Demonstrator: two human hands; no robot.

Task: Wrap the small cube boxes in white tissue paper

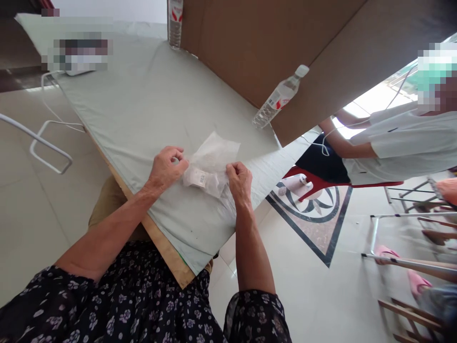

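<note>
A thin, whitish, translucent wrapping sheet (217, 150) lies on the cloth-covered table (143, 95) in front of me. On its near part rests a small white packet (200, 178) with a printed label, partly covered by crinkled clear material. My left hand (168, 166) pinches the left edge of the sheet, thumb and forefinger curled together. At the right edge, my right hand (240, 178) is closed with its fingertips on the sheet. Whether the packet is attached to the sheet, I cannot tell.
A clear water bottle (280, 100) leans tilted against a large brown cardboard panel (246, 52). Another bottle (175, 26) stands at the panel's far end. A person in a white shirt (389, 147) sits to the right on a red chair (317, 183).
</note>
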